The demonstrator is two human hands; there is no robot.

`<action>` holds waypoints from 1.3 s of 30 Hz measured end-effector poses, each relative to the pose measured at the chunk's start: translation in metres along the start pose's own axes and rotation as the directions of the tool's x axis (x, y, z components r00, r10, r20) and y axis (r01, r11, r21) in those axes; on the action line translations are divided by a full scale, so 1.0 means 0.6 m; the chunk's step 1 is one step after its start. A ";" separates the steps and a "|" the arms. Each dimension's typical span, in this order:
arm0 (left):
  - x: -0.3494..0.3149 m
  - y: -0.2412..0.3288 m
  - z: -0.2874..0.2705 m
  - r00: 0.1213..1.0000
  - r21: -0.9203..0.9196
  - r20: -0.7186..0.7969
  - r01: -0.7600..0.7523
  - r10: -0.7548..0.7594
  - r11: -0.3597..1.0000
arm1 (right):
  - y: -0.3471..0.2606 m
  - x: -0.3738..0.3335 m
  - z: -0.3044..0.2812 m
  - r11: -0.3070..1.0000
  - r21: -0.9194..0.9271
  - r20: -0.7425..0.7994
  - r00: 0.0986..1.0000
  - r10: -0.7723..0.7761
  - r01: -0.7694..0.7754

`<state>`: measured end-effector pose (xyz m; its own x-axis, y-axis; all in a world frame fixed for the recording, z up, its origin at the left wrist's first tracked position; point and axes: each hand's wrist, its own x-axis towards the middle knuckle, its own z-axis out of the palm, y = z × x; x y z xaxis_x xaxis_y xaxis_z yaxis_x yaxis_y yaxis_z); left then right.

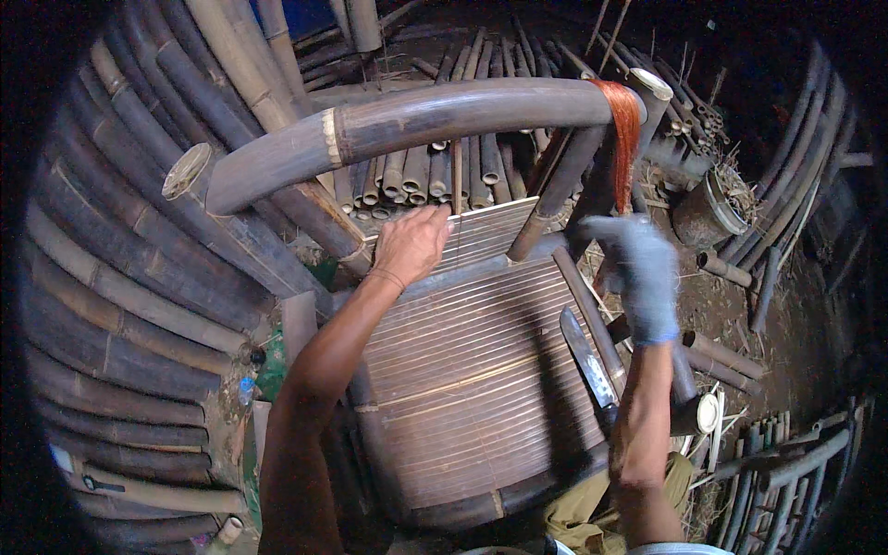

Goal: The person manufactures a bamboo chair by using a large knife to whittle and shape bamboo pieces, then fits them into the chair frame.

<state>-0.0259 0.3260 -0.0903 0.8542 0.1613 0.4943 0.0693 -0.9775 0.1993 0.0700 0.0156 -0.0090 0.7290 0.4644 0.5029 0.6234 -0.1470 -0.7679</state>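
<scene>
A bamboo chair stands before me, its seat (462, 379) made of thin slats and its thick curved top rail (462, 109) arching across the back. My bare left hand (413, 242) is closed over the pale back slats (495, 222), with its fingertips beside a thin upright strip (456, 176). To the right, my right hand (640, 277) wears a grey glove and is smeared by motion. It is just below a bundle of orange strands (623, 129) draped over the rail's right end. Whether it holds anything cannot be made out. A knife (587, 359) lies on the seat's right side.
Large dark bamboo poles (139, 277) line the left. Cut bamboo tubes (416, 176) lie stacked behind the chair. At the right stand a bucket (710, 211) with shavings and curved poles (795, 176). A bamboo frame (786, 472) is at the lower right.
</scene>
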 end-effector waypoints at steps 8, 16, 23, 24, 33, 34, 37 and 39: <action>-0.003 0.002 0.006 0.993 0.048 -0.094 -0.070 0.074 0.996 | -0.044 -0.116 0.221 0.989 -0.139 0.549 0.835 0.029 0.057; -0.004 -0.003 0.006 0.988 0.060 -0.110 -0.099 0.105 0.993 | 0.089 -0.126 0.116 0.922 -0.377 0.402 0.883 0.243 -0.082; 0.006 0.028 -0.004 0.998 0.166 -0.046 0.058 -0.051 0.984 | -0.073 -0.407 0.073 0.977 -0.215 0.241 0.969 0.053 0.000; 0.010 0.037 -0.005 0.994 0.222 -0.009 0.111 -0.112 0.969 | -0.089 -0.462 0.060 0.987 -0.159 0.320 0.944 0.075 -0.024; 0.022 0.055 -0.001 0.974 0.276 0.150 0.126 -0.172 0.953 | -0.143 -0.548 -0.241 0.588 -0.605 0.203 0.610 0.766 -0.537; 0.018 0.051 0.000 0.974 0.330 0.135 0.129 -0.182 0.935 | -0.121 -0.533 -0.232 0.688 -0.617 0.130 0.813 0.568 -0.382; -0.008 0.073 -0.002 0.971 0.529 -0.009 0.208 -0.240 0.823 | -0.057 -0.464 -0.178 0.741 -0.665 0.081 0.978 0.193 -0.092; -0.054 0.035 0.033 0.927 0.744 -0.368 0.339 -0.070 0.576 | -0.016 -0.441 -0.122 0.671 -0.735 0.174 0.930 0.325 -0.097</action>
<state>-0.0421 0.2974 -0.1189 0.5972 0.2681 0.7560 0.7127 -0.6098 -0.3468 -0.1082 -0.1698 -0.1053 0.8310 0.5358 0.1495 0.5555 -0.7858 -0.2720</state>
